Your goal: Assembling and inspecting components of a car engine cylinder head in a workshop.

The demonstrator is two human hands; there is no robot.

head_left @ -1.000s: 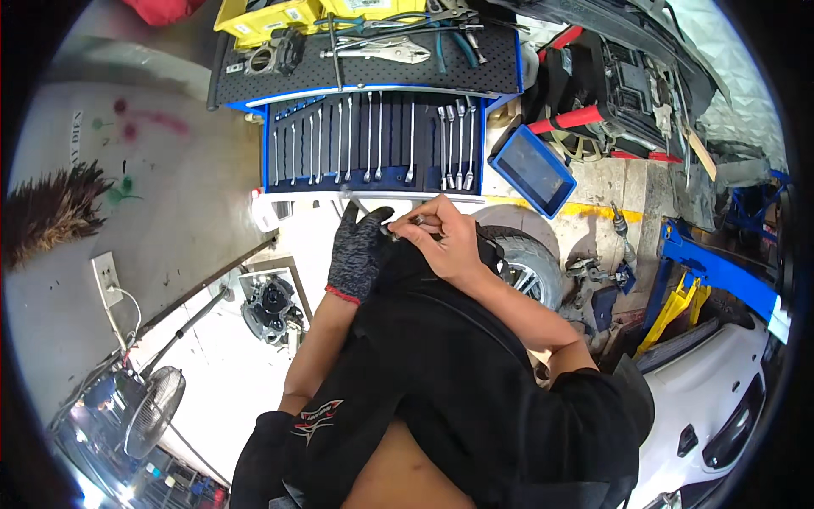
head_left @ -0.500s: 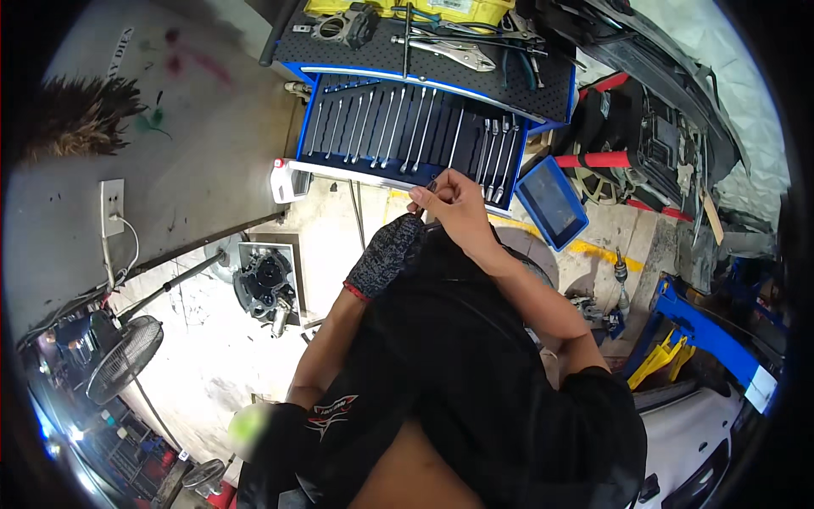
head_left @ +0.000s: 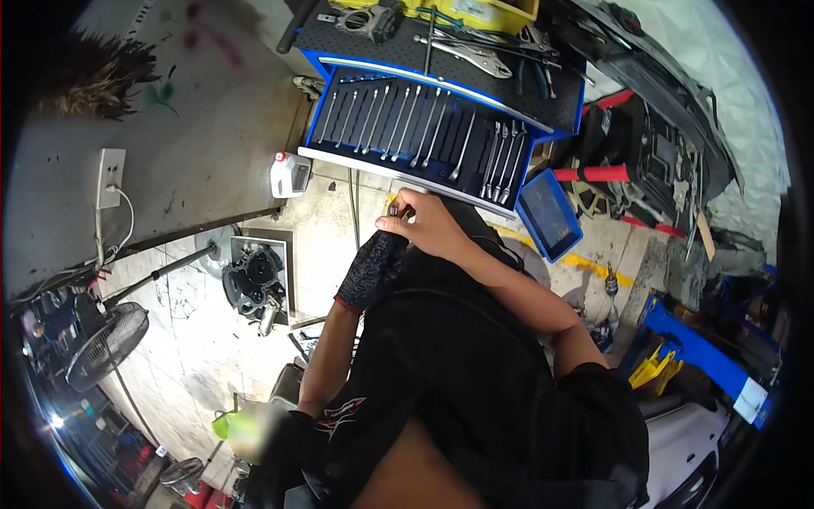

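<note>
- The floor (head_left: 203, 339) is pale, cracked and stained concrete; a grey wall (head_left: 195, 144) with a white socket plate (head_left: 110, 178) and its trailing cable runs along the left.
- A blue tool cart (head_left: 560, 110) stands ahead with its drawer (head_left: 424, 136) pulled out, rows of chrome wrenches lying side by side in it; pliers and loose parts rest on the black top above.
- The right hand (head_left: 432, 225), bare, pinches a small dark object (head_left: 394, 210) between thumb and fingertips; what it is cannot be told at this size.
- The left hand (head_left: 373, 267) wears a dark knit glove with a red cuff and sits just under the right hand, touching it; its fingers are hidden, so its grip cannot be told.
- Both hands are held just in front of the open drawer's lower edge.
- A white plastic jug (head_left: 288, 174) stands on the floor left of the cart; a small blue tray (head_left: 549, 214) sits at the cart's right corner.
- A dark engine part (head_left: 254, 280) lies on a square mat near the left forearm, a pedestal fan (head_left: 106, 343) lower left.
- To the right, a black car bumper (head_left: 670, 93), red-handled tools and a blue frame (head_left: 695, 352) crowd the ground.
</note>
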